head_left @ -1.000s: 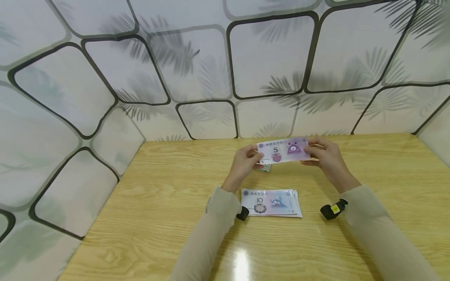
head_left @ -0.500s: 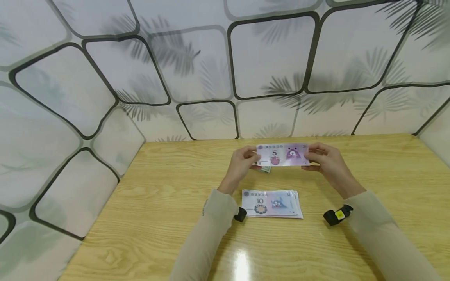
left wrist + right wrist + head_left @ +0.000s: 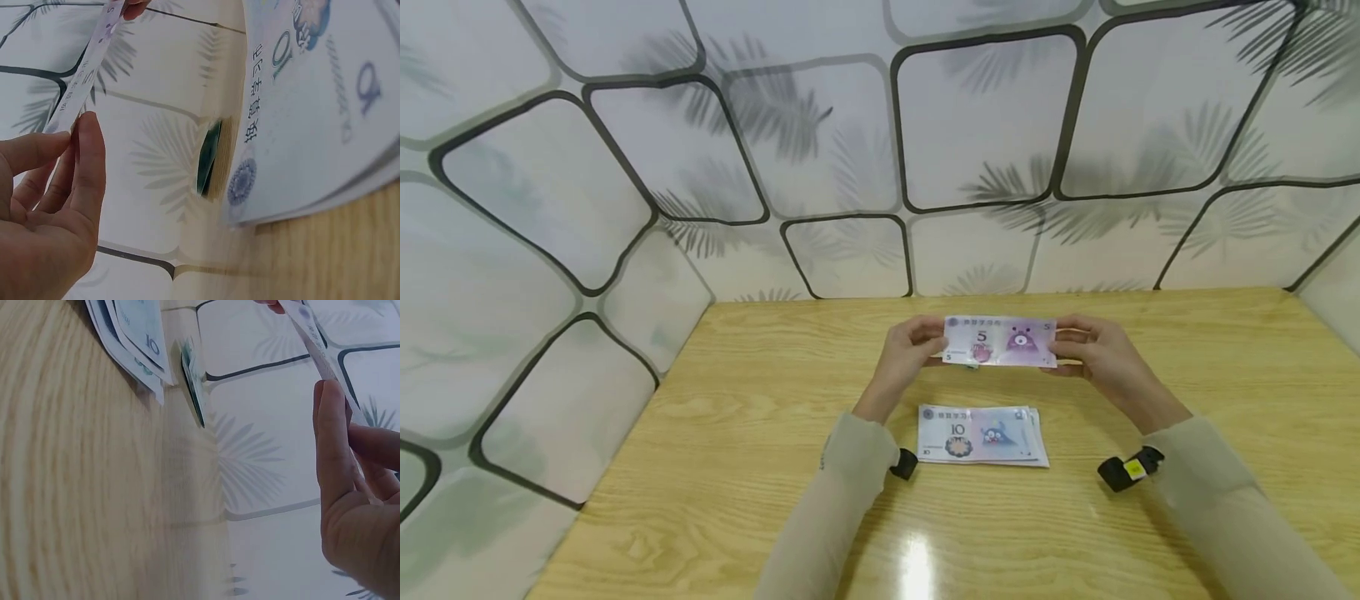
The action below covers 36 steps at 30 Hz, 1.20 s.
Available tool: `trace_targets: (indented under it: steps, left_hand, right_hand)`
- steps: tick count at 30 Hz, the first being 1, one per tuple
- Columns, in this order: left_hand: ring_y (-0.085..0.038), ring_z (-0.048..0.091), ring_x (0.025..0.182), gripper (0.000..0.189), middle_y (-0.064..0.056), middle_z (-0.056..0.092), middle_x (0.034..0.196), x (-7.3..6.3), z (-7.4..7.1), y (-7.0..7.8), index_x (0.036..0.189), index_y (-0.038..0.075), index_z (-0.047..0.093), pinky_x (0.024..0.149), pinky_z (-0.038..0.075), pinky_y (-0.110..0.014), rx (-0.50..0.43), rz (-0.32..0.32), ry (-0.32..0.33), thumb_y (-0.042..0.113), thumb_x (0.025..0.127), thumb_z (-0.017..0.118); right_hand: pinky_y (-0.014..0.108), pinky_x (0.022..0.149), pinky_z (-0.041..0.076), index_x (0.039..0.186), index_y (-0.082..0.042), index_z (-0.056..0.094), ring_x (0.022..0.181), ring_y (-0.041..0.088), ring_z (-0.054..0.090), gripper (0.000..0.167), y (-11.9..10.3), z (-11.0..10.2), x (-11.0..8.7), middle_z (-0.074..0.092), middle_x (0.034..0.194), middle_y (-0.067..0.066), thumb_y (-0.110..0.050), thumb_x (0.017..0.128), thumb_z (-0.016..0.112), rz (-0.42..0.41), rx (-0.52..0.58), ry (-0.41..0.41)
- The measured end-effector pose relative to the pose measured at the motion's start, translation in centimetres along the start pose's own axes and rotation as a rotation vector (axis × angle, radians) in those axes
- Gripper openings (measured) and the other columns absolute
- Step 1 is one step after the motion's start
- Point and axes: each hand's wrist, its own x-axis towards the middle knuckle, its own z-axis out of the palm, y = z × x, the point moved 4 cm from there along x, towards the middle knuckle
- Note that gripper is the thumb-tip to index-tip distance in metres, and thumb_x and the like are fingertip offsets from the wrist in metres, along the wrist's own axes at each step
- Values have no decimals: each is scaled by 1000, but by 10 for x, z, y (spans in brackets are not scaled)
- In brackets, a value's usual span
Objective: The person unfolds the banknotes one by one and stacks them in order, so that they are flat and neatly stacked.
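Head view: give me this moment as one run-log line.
left hand: pinches 5 note | right hand: pinches other end | note: held above table | 10-note stack: flat, nearer the person

Green note (image 3: pixel 972 365) mostly hidden behind purple 5 note (image 3: pixel 999 342); its face unreadable

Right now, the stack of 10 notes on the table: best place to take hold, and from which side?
Judging by its pose, the right short edge of the 10 notes stack, coming in from the right. It lies flat on the table, but the notes fan out there, offering loose edges to pinch. Both hands are busy with the 5 note.
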Motion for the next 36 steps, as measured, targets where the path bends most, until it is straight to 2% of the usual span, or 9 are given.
trace_targets:
  steps: [6,15,26,36]
  left_hand:
    - [-15,64,89,27,-16,68,107,-4,-3,-1,123,-8,64,84,61,-36,-2,-16,-20,-9,96,61]
    - [-16,66,90,27,-17,69,110,-11,-6,1,124,-7,63,85,61,-36,32,-23,-50,-7,97,62]
    - [-15,66,89,29,-18,69,112,-14,-8,2,124,-6,63,86,60,-39,38,-12,-74,-7,96,63]
    - [-17,67,91,26,-16,69,111,-18,-10,2,123,-6,64,84,61,-35,41,-23,-90,-6,97,62]
  right_hand:
    - [34,78,62,113,-8,60,88,15,69,19,2,0,-3,67,99,2,6,102,53,-18,35,-36]
    - [33,75,62,106,-16,68,87,15,68,23,1,0,-8,68,99,-1,3,102,56,-31,39,-41]
    - [32,75,62,107,-14,67,88,15,68,19,1,1,-11,68,100,0,2,102,57,-33,34,-51]
    - [32,75,62,105,-14,69,86,15,68,21,4,2,-14,68,99,-1,2,102,57,-27,56,-61]
